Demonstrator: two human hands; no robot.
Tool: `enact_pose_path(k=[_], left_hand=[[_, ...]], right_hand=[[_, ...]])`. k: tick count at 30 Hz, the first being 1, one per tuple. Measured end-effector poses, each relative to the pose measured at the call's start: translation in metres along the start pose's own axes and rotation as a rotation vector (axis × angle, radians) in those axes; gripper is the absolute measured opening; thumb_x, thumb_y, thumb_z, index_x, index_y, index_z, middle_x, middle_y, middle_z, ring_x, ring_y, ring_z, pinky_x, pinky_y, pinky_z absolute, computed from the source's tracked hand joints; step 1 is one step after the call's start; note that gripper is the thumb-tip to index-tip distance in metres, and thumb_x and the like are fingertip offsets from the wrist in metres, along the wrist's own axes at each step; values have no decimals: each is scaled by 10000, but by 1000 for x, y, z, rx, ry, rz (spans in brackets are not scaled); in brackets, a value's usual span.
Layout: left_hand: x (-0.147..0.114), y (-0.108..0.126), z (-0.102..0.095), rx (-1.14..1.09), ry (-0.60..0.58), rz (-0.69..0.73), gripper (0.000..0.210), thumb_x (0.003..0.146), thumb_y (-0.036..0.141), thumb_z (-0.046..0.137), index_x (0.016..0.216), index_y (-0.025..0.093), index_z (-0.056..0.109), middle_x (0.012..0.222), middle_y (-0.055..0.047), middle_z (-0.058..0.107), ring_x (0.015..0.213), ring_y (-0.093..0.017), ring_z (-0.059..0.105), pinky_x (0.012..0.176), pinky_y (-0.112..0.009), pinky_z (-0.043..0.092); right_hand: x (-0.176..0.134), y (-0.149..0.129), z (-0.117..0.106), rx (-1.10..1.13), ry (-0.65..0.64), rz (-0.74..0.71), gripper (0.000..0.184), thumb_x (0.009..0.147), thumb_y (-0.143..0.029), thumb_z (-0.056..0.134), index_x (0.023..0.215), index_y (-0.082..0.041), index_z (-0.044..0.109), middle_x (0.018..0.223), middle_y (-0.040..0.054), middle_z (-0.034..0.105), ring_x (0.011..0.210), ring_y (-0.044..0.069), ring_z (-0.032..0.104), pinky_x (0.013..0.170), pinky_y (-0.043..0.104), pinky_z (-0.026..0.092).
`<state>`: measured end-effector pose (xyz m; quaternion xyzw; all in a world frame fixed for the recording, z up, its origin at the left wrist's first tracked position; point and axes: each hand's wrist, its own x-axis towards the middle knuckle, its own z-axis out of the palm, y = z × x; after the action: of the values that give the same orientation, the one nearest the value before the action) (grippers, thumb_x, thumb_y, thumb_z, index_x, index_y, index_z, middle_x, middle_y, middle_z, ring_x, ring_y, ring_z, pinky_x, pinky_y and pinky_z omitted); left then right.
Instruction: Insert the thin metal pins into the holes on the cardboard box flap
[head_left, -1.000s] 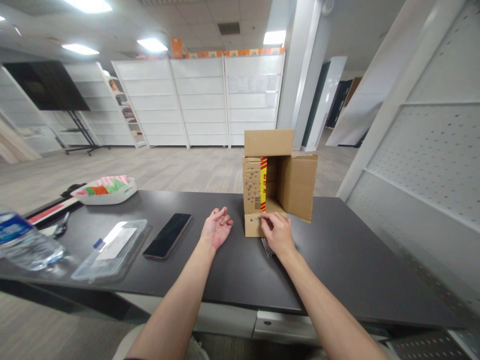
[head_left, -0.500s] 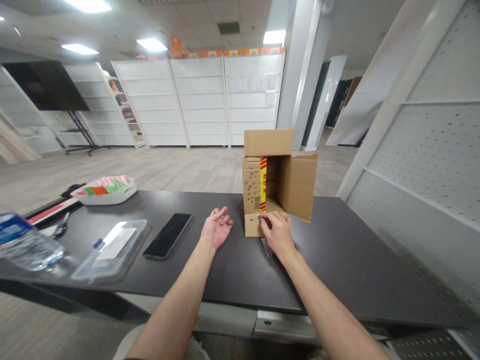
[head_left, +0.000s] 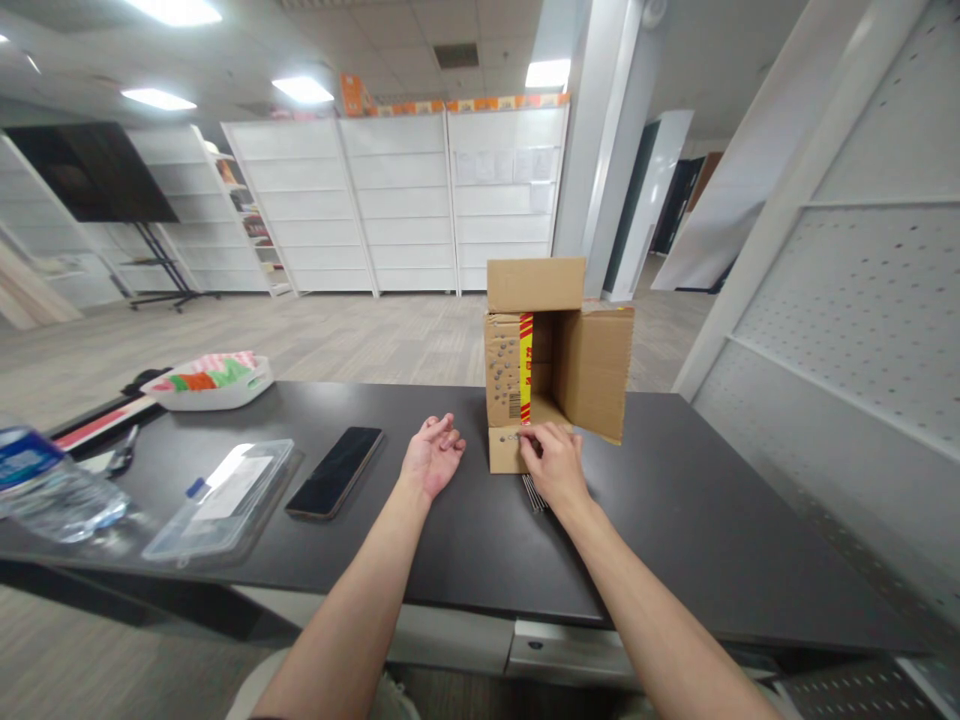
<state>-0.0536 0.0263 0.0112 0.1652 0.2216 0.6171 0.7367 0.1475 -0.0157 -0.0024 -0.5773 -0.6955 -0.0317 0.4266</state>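
Across the far side, tall white shelving (head_left: 397, 200) with orange boxes along its top. Nearer, a long dark table (head_left: 450, 555). Far left, beyond the table, a black screen (head_left: 90, 172) on a wheeled stand.

On the table, right of centre, a cardboard box (head_left: 570, 370), its opening toward the near side: top flap upright, right flap swung out to the right, left flap with a barcode and an upright strip of yellow-and-red tape (head_left: 526, 370), lower flap (head_left: 504, 455) at the near side. At the table's far left, a white basket (head_left: 225, 398) with pink, green and orange contents. At the left edge, a clear water bottle (head_left: 60, 490) with a blue label; to its right, a transparent case (head_left: 214, 530) with a white sheet.

Right of the case, apart from every object on the table, the left hand (head_left: 435, 460), palm up, fingers loosely curled and holding nothing. At the lower flap, the right hand (head_left: 553, 460), thumb and forefinger bent close toward each other; impossible to tell whether clamped on anything. Between case and left hand, a dark phone (head_left: 335, 473). Just below the right hand, partly hidden, thin metal rods (head_left: 534, 494), side by side. Smallest, small grey round spots (head_left: 502, 368) scattered over the left flap, plus a few on the lower flap.
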Motion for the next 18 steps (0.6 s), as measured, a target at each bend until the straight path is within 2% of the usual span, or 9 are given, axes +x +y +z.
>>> enact_pose_path(k=[18], left_hand=[[1, 0, -1, 6, -10, 4, 276, 676, 51, 677, 680, 177, 431, 708, 42, 627, 420, -39, 340, 530, -242, 357]], right_hand=[[0, 0, 0, -20, -5, 41, 153, 879, -216, 491, 868, -213, 644, 873, 30, 645, 851, 194, 552, 748, 319, 267]])
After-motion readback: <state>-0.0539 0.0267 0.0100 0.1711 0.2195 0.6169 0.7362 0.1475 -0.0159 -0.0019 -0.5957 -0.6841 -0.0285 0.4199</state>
